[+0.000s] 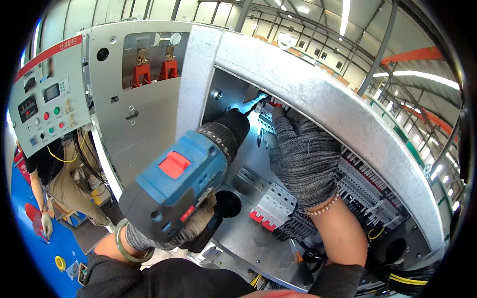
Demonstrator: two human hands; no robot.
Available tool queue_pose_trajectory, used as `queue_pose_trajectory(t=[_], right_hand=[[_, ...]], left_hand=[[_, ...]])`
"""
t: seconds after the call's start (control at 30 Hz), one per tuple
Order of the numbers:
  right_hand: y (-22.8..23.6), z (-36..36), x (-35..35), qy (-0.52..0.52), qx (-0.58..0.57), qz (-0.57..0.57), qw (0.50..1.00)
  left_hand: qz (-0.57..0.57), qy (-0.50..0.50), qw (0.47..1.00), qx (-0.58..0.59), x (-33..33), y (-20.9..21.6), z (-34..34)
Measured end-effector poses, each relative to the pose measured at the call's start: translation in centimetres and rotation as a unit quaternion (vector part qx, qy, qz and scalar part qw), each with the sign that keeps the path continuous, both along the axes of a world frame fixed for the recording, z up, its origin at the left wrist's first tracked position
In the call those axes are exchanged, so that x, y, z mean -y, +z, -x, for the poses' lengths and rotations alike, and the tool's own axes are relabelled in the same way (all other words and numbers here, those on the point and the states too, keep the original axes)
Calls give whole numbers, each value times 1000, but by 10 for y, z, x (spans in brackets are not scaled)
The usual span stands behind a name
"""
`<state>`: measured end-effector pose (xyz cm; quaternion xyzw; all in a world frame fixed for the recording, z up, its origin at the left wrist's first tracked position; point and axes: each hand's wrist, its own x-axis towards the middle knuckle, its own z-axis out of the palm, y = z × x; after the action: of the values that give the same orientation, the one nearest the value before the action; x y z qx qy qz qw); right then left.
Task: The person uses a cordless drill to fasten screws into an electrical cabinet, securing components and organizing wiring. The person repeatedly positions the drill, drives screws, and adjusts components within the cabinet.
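A blue and black cordless drill (171, 171) with a red switch on top is gripped by my gloved left hand (192, 230). Its black chuck (229, 131) points up and right, and the thin bit reaches close to a small terminal block (266, 120) under the metal frame; whether they touch I cannot tell. My gloved right hand (305, 154) closes on that terminal block from the right, its fingertips partly hidden. Bright light falls around the block. Below my right hand sits a white breaker (276, 202) with red parts along its lower edge.
A thick metal frame (308, 69) arches over the cabinet interior. Rows of terminals (365, 184) line the right side, with black and yellow cables (407, 279) below. A control panel door (52, 99) stands at left; beyond it a person (64, 174) is on the blue floor.
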<state>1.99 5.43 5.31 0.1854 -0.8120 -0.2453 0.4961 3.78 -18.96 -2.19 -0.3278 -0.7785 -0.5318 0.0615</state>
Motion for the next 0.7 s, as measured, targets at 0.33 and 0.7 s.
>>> queue_pose_trajectory(t=[0.33, 0.7], right_hand=[[0, 2, 5, 13, -52, -1, 999], [3, 1, 2, 16, -67, -14, 998]], left_hand=[[-127, -36, 979, 157, 3, -10, 3], [-145, -15, 980, 137, -2, 0, -4]])
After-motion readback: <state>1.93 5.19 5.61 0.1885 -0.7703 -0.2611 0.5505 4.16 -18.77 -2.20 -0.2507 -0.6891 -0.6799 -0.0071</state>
